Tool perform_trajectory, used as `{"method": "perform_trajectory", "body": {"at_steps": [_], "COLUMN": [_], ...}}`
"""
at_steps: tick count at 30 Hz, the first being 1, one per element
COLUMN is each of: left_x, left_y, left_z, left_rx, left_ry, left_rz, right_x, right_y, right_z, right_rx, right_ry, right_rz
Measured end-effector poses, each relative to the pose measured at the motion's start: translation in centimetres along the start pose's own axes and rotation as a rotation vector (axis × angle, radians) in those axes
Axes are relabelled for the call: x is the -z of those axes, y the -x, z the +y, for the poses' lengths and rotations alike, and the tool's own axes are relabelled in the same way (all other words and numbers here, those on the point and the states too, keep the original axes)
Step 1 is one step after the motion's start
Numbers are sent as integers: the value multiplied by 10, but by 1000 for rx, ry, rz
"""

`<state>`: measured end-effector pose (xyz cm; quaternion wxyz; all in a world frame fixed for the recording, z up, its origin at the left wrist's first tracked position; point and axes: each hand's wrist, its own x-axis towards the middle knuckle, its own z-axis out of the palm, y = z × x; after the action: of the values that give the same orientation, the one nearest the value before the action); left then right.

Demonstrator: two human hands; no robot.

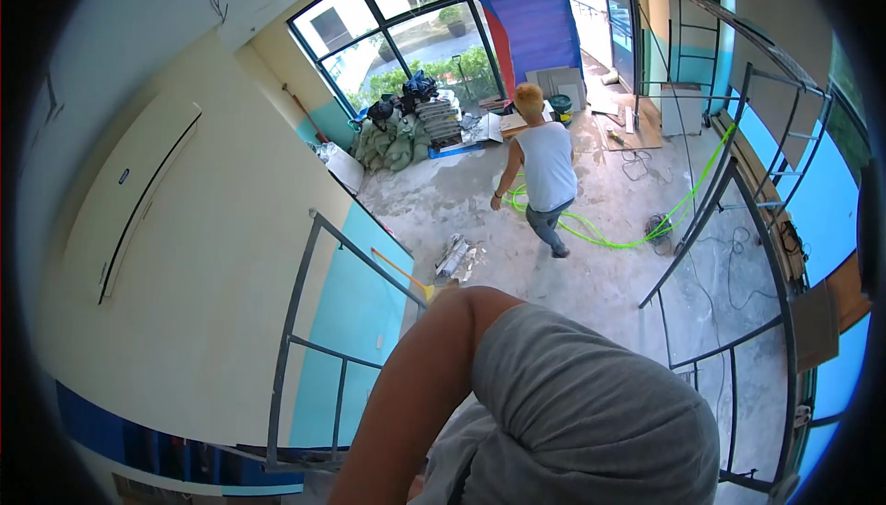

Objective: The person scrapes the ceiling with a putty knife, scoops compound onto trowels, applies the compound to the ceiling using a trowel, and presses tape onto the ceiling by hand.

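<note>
Neither of my hands shows. A bare bent limb point(420, 380) and grey cloth point(591, 403) fill the bottom middle of the head view. The limb runs down to the bottom edge, where its end is cut off. Grey metal scaffold frames stand on both sides, a left frame point(287, 339) and a right frame point(784, 320). Whether my hands hold or touch anything is hidden.
Below, a person point(546, 168) in a white sleeveless top walks on the concrete floor beside a green hose point(600, 240). Filled sacks point(392, 143) lie under the window. A broom point(399, 270) and debris point(452, 256) are near the left wall. Cables lie at right.
</note>
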<state>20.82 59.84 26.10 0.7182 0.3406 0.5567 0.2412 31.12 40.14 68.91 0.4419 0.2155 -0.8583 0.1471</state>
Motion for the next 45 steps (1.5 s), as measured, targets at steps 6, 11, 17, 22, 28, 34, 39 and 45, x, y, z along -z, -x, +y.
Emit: {"method": "perform_trajectory", "body": {"at_steps": [6, 11, 17, 22, 28, 34, 39, 45], "left_x": [15, 29, 49, 68, 88, 113, 145, 161], "left_y": [2, 5, 12, 18, 21, 24, 28, 28], "left_z": [-11, -22, -40, -56, -76, -104, -141, -167], "left_rx": [4, 10, 20, 25, 41, 54, 27, 64], "left_ry": [26, 53, 104, 140, 172, 197, 203, 213], "left_rz": [17, 40, 87, 131, 185, 242, 256, 275], "right_x": [-6, -8, 15, 5, 10, 18, 15, 24], "right_y": [1, 0, 14, 49, 89, 113, 131, 146], "right_z": [2, -1, -18, 1, -2, -20, -35, -53], "right_rx": [-5, -3, -509, -497, -715, -739, -808, -929], "right_ry": [-15, -15, -292, -249, -291, -239, -510, -809], "right_rz": [-7, -45, -89, -32, -71, -33, 116, 242]}}
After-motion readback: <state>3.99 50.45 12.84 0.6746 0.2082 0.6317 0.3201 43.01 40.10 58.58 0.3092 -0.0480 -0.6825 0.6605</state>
